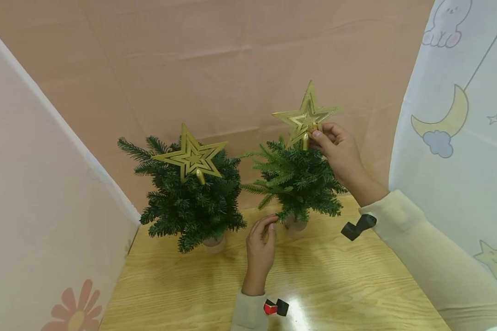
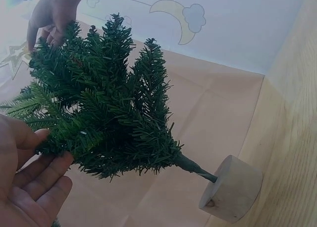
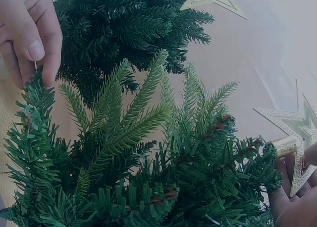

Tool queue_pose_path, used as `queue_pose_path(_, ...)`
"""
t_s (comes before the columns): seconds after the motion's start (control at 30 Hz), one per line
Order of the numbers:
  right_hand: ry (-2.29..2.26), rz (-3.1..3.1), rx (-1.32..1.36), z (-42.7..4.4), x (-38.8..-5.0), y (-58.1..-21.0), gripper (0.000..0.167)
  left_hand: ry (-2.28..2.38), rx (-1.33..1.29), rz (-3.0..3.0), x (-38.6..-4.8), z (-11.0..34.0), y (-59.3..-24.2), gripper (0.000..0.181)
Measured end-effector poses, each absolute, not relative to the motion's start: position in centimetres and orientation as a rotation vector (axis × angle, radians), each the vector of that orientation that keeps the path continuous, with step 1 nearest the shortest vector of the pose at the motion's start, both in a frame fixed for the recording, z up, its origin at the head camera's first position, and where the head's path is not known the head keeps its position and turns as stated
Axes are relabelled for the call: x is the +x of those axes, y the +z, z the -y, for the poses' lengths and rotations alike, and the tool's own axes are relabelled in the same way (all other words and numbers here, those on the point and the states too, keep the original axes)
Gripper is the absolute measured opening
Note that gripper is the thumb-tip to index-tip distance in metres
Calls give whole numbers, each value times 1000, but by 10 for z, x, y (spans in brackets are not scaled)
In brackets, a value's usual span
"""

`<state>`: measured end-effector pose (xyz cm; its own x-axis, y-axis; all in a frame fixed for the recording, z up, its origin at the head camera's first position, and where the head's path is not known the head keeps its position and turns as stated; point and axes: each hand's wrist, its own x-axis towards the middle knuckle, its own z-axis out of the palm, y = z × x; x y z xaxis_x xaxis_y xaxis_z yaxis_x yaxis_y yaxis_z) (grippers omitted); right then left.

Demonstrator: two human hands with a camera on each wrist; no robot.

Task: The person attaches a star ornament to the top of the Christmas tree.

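Note:
My right hand [image 1: 344, 154] pinches a gold star tree topper [image 1: 307, 118] at its lower side. The star's short tube [image 3: 286, 145] meets the top of a small artificial Christmas tree [image 1: 304, 177]; how far it sits on the tip cannot be told. My left hand [image 1: 260, 250] pinches the end of a low branch [image 3: 34, 95] of this tree between thumb and finger. In the left wrist view the tree's stem rises from a round wooden base [image 2: 235, 190], and my right hand [image 2: 54, 14] is at the treetop.
A second small tree [image 1: 186, 207] stands to the left, with its own gold star [image 1: 194, 158] on top. Both trees are on a wooden table [image 1: 170, 285]. A peach cloth [image 1: 211, 69] hangs behind, and printed white cloths [image 1: 459, 184] hang at both sides.

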<state>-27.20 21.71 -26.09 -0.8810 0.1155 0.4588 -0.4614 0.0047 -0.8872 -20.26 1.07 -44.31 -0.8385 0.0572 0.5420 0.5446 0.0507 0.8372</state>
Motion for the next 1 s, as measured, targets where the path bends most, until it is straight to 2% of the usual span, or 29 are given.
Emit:
queue_pose_path(0.4, 1991, 1809, 393, -216, -271, -260, 17, -1846, -607, 1972, -221, -15, -474, 25)
queue_pose_path(1.0, 2010, 1805, 386, -220, -266, -255, 23, -1788, -674, 1911, -224, -11, -471, 28)
